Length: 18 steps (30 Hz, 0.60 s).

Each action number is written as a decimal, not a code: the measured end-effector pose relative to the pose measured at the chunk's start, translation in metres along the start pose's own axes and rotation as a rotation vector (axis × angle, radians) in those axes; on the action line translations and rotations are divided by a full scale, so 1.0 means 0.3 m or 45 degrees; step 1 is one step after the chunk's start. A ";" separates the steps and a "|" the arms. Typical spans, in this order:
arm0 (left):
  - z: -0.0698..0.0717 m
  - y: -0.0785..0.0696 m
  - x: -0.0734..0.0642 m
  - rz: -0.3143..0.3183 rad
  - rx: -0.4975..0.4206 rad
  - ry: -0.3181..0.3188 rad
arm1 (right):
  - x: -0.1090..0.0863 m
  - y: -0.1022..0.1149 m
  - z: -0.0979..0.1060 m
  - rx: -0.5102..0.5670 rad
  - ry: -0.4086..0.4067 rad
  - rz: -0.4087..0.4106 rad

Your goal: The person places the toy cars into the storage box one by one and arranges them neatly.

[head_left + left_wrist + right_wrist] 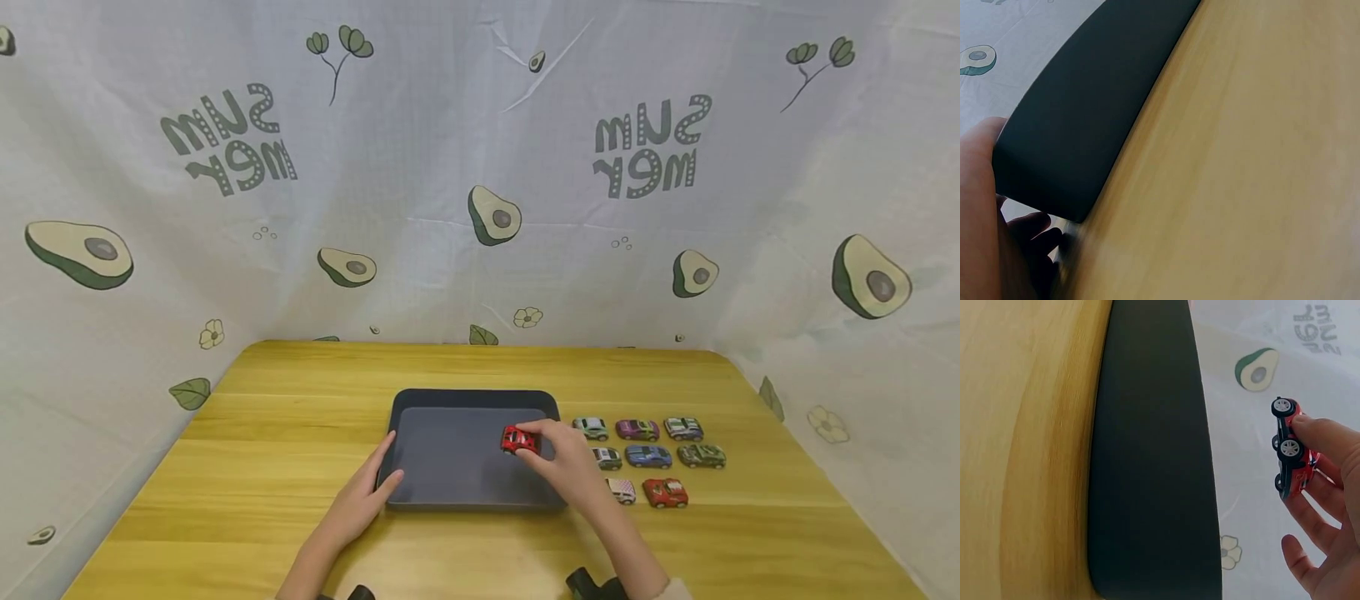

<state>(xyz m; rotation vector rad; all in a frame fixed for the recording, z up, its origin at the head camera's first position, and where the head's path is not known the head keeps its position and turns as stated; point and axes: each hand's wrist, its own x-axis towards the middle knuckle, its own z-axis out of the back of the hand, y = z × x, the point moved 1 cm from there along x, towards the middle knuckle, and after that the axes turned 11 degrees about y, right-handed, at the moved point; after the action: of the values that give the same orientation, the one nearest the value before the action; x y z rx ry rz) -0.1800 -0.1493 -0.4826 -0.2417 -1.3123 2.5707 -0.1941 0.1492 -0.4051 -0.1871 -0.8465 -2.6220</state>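
A red toy car is pinched between the thumb and fingers of my right hand, over the right half of a dark grey tray. In the right wrist view the toy car shows its wheels and sits higher than the tray's rim, with the right hand behind it. My left hand holds the tray's left side, thumb over the rim and fingers along the outer wall. The left wrist view shows the tray's dark wall against the left hand.
Right of the tray, several toy cars stand in rows on the wooden table: a purple one, a blue one, a camouflage one and another red one among them. My right forearm partly covers the nearest ones. A printed curtain hangs behind.
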 end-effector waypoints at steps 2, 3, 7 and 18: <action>0.001 0.000 0.001 0.000 -0.009 0.005 | 0.003 0.003 -0.003 -0.001 -0.006 0.009; 0.002 0.000 0.002 -0.003 -0.013 0.005 | 0.004 0.005 -0.005 -0.006 -0.007 0.009; 0.004 -0.002 0.004 0.001 -0.021 0.009 | 0.010 0.016 -0.010 0.018 0.028 -0.014; 0.002 -0.001 -0.002 0.003 -0.017 0.020 | 0.012 0.033 -0.040 0.018 0.047 -0.004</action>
<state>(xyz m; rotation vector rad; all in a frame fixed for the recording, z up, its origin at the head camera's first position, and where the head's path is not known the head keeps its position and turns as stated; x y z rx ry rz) -0.1796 -0.1498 -0.4820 -0.2650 -1.3249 2.5573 -0.1937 0.1336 -0.4085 -0.1330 -0.8531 -2.6135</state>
